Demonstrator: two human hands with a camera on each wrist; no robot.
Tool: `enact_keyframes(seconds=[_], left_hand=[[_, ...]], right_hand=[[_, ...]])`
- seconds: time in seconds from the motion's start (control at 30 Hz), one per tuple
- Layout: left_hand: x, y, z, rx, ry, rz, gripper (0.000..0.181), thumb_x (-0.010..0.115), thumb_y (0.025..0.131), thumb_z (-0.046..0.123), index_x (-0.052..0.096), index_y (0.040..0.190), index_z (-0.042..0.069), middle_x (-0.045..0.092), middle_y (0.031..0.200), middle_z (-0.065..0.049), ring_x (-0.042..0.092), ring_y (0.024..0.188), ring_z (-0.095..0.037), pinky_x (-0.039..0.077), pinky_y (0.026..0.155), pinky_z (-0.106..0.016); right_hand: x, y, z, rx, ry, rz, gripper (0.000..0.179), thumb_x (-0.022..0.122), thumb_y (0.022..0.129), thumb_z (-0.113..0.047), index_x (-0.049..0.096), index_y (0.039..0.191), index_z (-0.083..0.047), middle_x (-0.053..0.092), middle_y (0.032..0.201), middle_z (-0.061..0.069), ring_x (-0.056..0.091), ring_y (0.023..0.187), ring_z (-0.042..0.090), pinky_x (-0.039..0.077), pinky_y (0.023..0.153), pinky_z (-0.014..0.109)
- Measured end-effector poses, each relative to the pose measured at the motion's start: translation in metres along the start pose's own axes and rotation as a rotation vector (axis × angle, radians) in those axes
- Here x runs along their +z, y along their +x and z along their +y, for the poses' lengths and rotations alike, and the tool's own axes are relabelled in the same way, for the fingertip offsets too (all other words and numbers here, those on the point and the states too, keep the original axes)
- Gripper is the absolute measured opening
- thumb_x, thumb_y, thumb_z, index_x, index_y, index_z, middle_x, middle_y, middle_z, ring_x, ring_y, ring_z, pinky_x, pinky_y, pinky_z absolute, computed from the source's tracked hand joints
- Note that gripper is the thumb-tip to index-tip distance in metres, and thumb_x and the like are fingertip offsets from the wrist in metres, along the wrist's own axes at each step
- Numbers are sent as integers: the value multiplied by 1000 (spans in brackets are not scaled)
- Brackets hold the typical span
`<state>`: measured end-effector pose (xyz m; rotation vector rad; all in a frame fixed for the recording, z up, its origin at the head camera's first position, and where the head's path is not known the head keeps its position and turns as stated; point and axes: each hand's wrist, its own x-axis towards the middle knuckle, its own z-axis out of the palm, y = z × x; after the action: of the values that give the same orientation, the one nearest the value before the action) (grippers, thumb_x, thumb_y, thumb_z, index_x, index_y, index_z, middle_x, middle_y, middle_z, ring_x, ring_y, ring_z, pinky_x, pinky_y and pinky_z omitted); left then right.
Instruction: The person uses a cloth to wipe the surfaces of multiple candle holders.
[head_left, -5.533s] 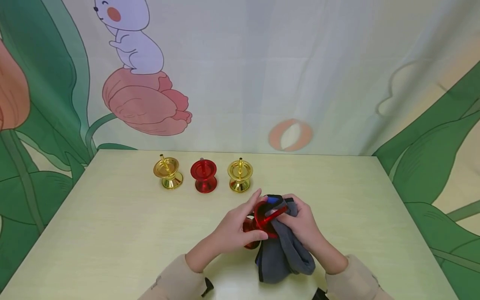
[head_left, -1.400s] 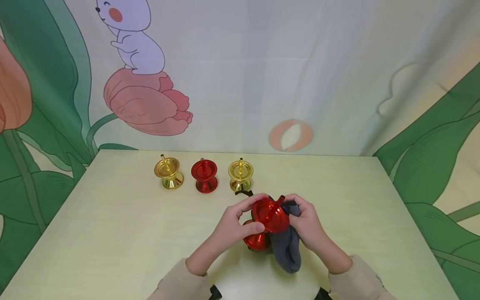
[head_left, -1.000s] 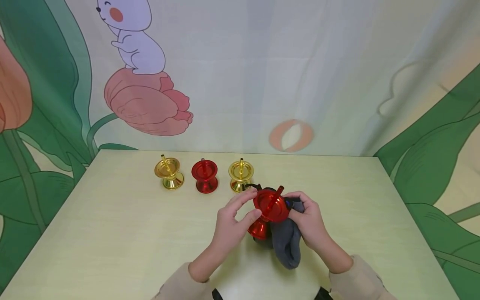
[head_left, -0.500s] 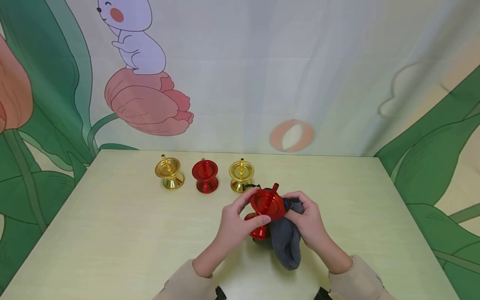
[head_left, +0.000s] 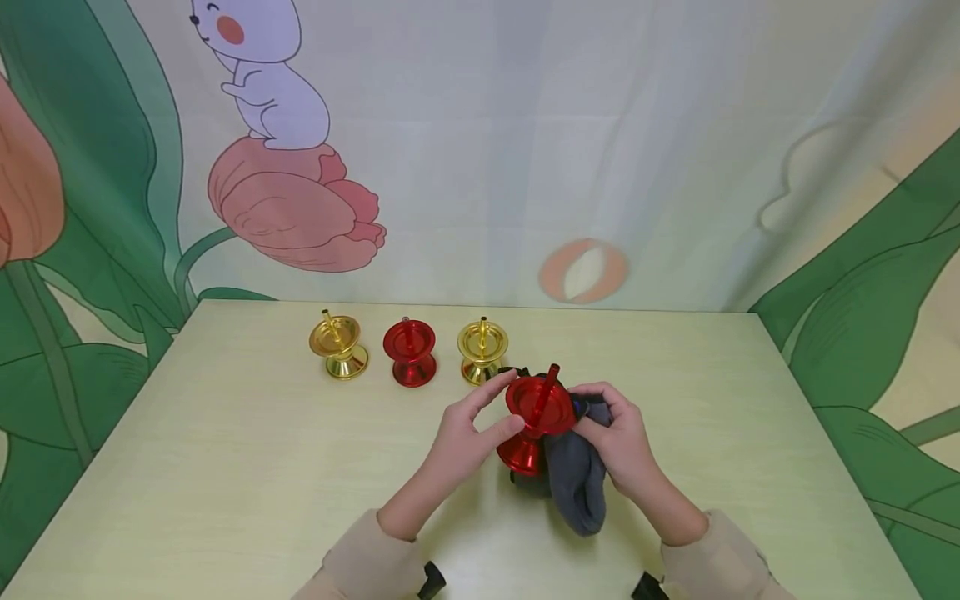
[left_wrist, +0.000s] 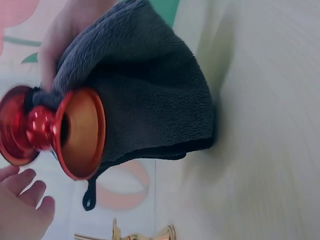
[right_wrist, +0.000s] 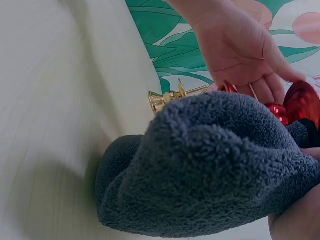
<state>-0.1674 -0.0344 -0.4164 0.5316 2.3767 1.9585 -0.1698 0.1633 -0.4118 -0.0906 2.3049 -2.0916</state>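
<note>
A red metallic candle holder (head_left: 522,454) is raised above the table, its spike tilted up and its hollow base showing in the left wrist view. My right hand (head_left: 621,435) grips a dark grey cloth (head_left: 579,492) bunched against the holder's right side. Folds of the cloth hang below, and a black loop sticks out of it. At the dish's left rim is my left hand (head_left: 463,440), thumb and fingers spread around the edge. In the left wrist view its relaxed fingers (left_wrist: 31,192) lie beside the holder, apart from its base. Cloth hides where the right fingertips press.
Behind the hands, three candle holders stand upright in a row: a gold one (head_left: 345,363), a red one (head_left: 412,372) and another gold one (head_left: 474,372). The pale table (head_left: 225,467) ends at a printed curtain (head_left: 450,167).
The red holder has been turned in the hands, going from lying tilted to more upright. The left fingers have loosened and shifted along its rim. The cloth has stayed in the right hand.
</note>
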Motion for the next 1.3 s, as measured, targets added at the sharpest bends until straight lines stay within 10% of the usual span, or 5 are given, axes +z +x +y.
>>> enact_keyframes(seconds=[0.23, 0.53, 0.87, 1.13, 1.3], left_hand=[[9, -4, 3, 141, 221, 25, 51, 53, 88, 22, 38, 133, 3, 40, 136, -8, 37, 127, -16, 35, 101, -36], [10, -5, 9, 18, 173, 51, 73, 70, 74, 32, 36, 135, 12, 43, 135, -3, 37, 127, -15, 37, 99, -40], [-7, 2, -5, 5, -74, -239, 60, 64, 81, 20, 37, 135, 16, 43, 136, 0, 33, 129, -14, 24, 106, -47], [-1, 0, 1, 24, 126, -32, 59, 61, 83, 22, 37, 135, 10, 44, 135, -4, 40, 125, -17, 32, 102, -44], [4, -3, 10, 73, 304, -37, 53, 49, 90, 22, 31, 137, 3, 35, 140, -9, 34, 128, -19, 33, 102, -37]], right_hand=[[1, 1, 0, -50, -56, 58, 29, 56, 76, 10, 56, 104, 4, 60, 90, -16, 55, 88, 4, 49, 73, 18], [1, 0, 3, -142, -79, 0, 26, 58, 77, 8, 57, 101, 1, 61, 93, -14, 57, 89, 6, 49, 74, 19], [-6, -2, 5, -114, -17, -121, 29, 56, 77, 10, 52, 105, 9, 59, 95, -13, 54, 94, 4, 48, 78, 18], [-6, 0, 8, -90, -36, -6, 28, 57, 76, 9, 55, 103, 6, 61, 91, -15, 57, 87, 5, 50, 72, 19], [-2, 1, 8, -116, -86, 59, 26, 61, 75, 6, 58, 100, 2, 62, 91, -11, 56, 87, 5, 49, 72, 18]])
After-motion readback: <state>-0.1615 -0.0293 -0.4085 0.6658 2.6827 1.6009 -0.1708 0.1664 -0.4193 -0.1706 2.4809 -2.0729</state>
